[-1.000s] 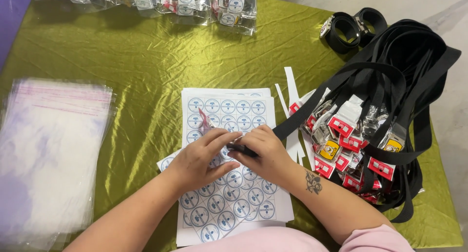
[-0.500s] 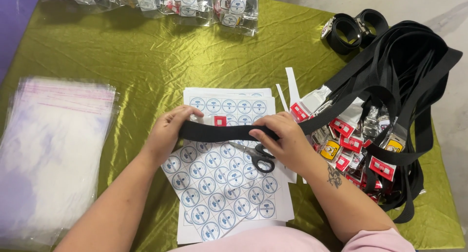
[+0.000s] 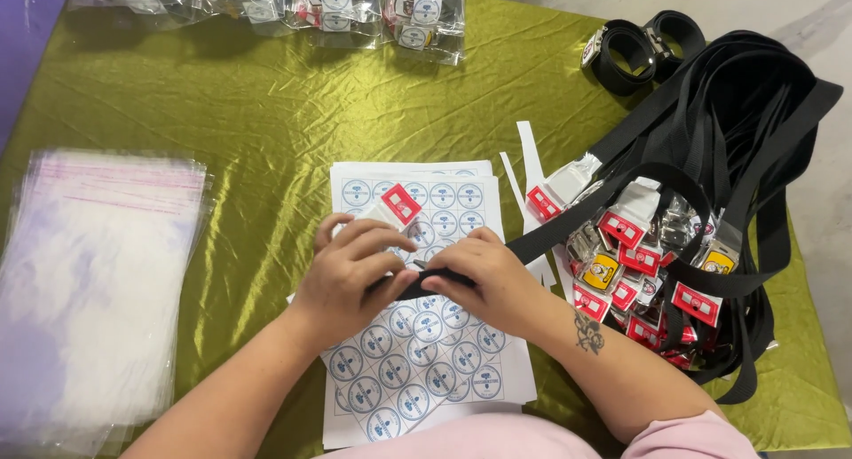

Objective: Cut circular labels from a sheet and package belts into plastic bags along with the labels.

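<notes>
Two hands work together over the middle of the table. Our left hand (image 3: 351,268) closes its fingers around the near end of a black strap (image 3: 568,230), next to its buckle (image 3: 393,207), a silver clasp with a red square label that lies just past the fingertips. Our right hand (image 3: 484,277) presses down on the same strap a short way along, fingers curled over it, so the length between both grips lies flat. This two-point hold appears to steady the strap for handling.

Under both hands lies a sticker sheet (image 3: 417,335) of round blue-and-white labels, stacked on further sheets, near the front edge of the table. From our right hand the strap runs toward the right edge, where it joins a pile of black straps (image 3: 710,184) with red-labelled buckles. Two rolled belts (image 3: 643,43) sit at the far right corner. A stack of clear plastic bags (image 3: 98,281) lies along the left edge. Packed bags (image 3: 355,6) line the far edge of the green tablecloth (image 3: 248,95).
</notes>
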